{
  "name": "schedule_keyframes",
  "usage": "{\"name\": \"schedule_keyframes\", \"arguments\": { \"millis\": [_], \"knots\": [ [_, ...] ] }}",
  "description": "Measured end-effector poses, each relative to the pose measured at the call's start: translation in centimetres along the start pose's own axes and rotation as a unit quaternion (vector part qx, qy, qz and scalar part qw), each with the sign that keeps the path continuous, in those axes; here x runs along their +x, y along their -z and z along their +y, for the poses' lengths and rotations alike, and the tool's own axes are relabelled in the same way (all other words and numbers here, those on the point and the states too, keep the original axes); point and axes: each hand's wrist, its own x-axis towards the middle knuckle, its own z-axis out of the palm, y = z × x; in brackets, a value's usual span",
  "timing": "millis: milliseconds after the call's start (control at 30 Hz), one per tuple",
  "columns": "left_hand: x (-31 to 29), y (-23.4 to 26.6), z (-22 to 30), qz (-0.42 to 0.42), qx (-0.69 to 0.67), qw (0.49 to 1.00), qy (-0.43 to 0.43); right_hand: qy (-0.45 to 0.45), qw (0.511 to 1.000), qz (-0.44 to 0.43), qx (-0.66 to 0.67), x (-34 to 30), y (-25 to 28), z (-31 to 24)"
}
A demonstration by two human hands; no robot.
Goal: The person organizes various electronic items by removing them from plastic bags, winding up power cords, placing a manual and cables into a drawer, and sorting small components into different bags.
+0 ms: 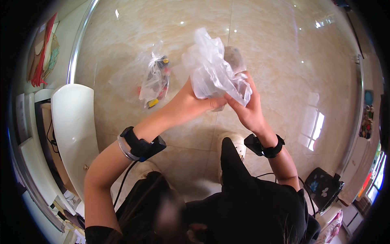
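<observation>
A crumpled, translucent plastic bag (213, 67) is held up over the tiled floor between my two hands. My left hand (194, 101) is closed on its left side, the thumb reaching along the bottom edge. On the other side my right hand (247, 106) grips the bag, its thumb pointing toward the left thumb. Past the bag, close to my right fingers, shows a brownish-grey bundle (235, 59) that I cannot make out; it looks partly covered by the plastic. The bag hides most of the fingers of both hands.
A knotted clear bag (154, 81) with small red, yellow and black items lies on the glossy floor (268, 36) to the left. An open white drawer or door (73, 138) juts out at left. A black patterned bag (323, 185) sits at lower right. My shoes stand below.
</observation>
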Motion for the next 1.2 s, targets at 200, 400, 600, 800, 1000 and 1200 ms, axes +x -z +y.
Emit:
{"name": "schedule_keyframes", "arguments": {
  "millis": [200,400,600,800,1000,1200],
  "knots": [
    [-0.5,2.5,-1.6,0.116,-0.120,0.984,0.064,-0.090,0.971,0.138,0.174,0.4,0.2,1.2],
    [-0.5,3.7,-1.8,0.172,-0.144,0.974,0.027,-0.111,0.966,0.172,0.159,0.5,1.1,1.3],
    [-0.4,4.2,-1.3,0.121,-0.090,0.988,0.042,0.116,0.941,0.228,-0.220,1.2,2.1,-0.1],
    [0.1,2.4,-2.1,0.155,-0.220,0.959,0.091,0.108,0.958,0.186,-0.188,1.0,1.9,-1.2],
    [0.3,1.1,-3.5,0.195,-0.017,0.980,0.029,0.162,0.928,0.238,-0.235,1.7,2.0,-0.9],
    [0.1,3.4,-3.6,0.190,-0.017,0.981,0.022,0.033,0.953,0.292,-0.080,1.0,4.9,0.5]
  ]
}}
